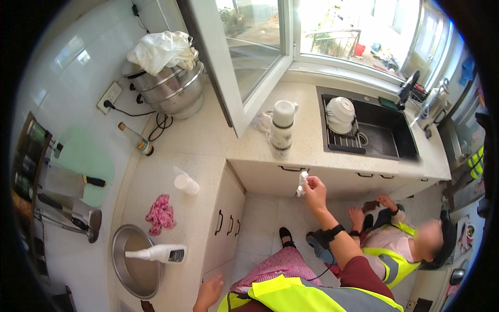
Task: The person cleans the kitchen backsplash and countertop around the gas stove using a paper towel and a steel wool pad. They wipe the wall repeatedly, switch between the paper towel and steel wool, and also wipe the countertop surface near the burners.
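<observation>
My right hand (316,192) is raised over the floor before the drawers, its fingers closed on a crumpled white tissue or cloth (301,184). Low in the picture, my left hand (211,290) is beside the left counter's front edge, fingers together; nothing can be made out in it. On that counter lie a pink patterned cloth (161,215) and a white plastic cup or roll (186,185). A round metal basin (117,269) stands near the wall, with a white spouted bottle (171,253) lying across its rim.
A white vacuum flask (281,132) stands on the counter below the open window (253,101). White bowls (341,110) sit on a rack in the dark sink (390,142). A metal steamer (171,87) and a glass bottle (136,140) are further left. A co-worker (390,249) is close at my right.
</observation>
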Tool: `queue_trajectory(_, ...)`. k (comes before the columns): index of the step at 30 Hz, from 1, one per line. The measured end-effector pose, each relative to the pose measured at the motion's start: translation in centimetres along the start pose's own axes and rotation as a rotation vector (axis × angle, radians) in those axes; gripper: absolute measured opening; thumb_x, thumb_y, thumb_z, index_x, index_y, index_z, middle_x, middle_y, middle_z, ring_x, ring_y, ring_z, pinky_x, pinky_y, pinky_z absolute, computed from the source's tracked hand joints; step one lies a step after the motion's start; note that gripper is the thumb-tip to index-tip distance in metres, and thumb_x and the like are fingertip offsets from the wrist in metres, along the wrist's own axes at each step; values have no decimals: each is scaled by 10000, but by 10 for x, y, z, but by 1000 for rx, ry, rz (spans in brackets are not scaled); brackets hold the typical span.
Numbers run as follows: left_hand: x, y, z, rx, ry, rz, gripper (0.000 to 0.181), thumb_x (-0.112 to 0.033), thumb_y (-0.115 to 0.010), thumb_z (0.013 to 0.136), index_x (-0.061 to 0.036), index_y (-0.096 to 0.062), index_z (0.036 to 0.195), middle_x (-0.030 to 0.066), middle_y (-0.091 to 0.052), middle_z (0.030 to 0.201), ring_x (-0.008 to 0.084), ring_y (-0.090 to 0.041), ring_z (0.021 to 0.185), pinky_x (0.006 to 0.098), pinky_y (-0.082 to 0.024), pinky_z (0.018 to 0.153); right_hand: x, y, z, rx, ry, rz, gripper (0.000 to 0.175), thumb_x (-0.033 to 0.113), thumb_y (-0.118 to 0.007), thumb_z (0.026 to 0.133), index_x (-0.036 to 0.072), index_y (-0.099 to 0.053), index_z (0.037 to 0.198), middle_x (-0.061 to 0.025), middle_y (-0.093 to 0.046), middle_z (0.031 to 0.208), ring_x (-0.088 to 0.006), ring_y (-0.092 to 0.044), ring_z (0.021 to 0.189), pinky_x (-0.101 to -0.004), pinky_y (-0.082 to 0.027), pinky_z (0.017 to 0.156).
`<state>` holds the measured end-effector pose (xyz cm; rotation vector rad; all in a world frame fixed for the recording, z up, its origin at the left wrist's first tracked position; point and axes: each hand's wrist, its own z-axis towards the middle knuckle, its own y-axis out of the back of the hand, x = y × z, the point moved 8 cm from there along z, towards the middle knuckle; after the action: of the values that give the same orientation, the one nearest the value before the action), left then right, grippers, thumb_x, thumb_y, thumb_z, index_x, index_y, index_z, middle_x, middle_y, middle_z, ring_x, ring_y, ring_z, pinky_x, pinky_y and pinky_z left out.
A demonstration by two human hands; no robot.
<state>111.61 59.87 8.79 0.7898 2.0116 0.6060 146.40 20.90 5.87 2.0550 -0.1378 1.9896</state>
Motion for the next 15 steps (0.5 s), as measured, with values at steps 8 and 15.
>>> queue_trajectory(8, -19, -15, 67, 102, 107, 61, 366, -272, -579, 924, -37, -628, 1201, 171, -671, 1116, 292, -657, 1014, 357, -508, 883, 25, 41, 102, -203, 188, -130, 172, 29, -601, 790, -2, -595, 959, -59, -596, 813, -135, -554, 653, -278, -470, 610)
queue_trajectory(15, -39, -14, 107, 158, 259, 114, 345, -271, -611, 909, -41, -649, 1162, 162, -695, 1034, 273, -680, 938, 357, -526, 843, 19, 35, 144, -108, 395, -388, 174, 19, -593, 746, 23, -575, 919, -109, -534, 767, -256, -544, 613, -355, -456, 579)
